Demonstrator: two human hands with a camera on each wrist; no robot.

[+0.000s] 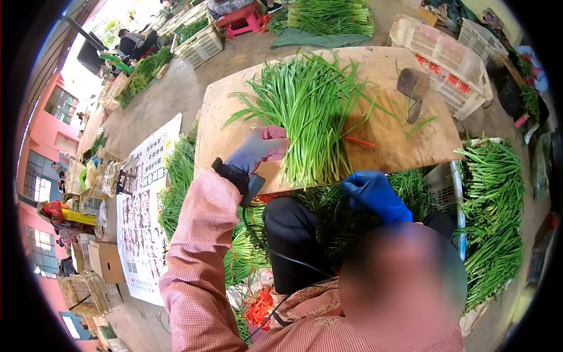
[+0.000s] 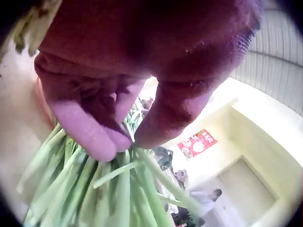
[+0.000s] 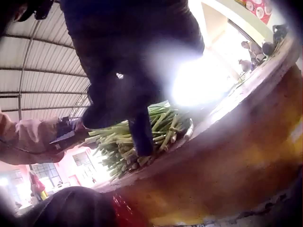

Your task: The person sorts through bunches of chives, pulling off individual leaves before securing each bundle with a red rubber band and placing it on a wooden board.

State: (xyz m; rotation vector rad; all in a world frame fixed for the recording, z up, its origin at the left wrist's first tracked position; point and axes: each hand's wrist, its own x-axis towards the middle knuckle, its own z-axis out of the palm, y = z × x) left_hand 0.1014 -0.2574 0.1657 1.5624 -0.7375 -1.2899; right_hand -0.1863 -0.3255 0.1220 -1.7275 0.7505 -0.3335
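Observation:
A thick bundle of garlic chives [image 1: 308,111] lies on the wooden board [image 1: 387,132], leaves toward the far side and pale cut ends at the near edge. My left hand [image 1: 261,149], in a purple-pink glove, is at the bundle's left side. In the left wrist view its thumb and finger pinch a chive stalk [image 2: 158,177] above the others. My right hand [image 1: 375,193], in a blue glove, is at the board's near edge by the stem ends. In the right wrist view a straight blue finger [image 3: 141,135] overlaps the stem ends [image 3: 163,137], apart from the other fingertips.
A red strip [image 1: 359,142] and a dark metal blade [image 1: 413,84] lie on the board's right part. Crates [image 1: 463,97] stand beyond it. More chives [image 1: 492,217] are heaped at the right, and a printed sheet [image 1: 143,205] lies at the left.

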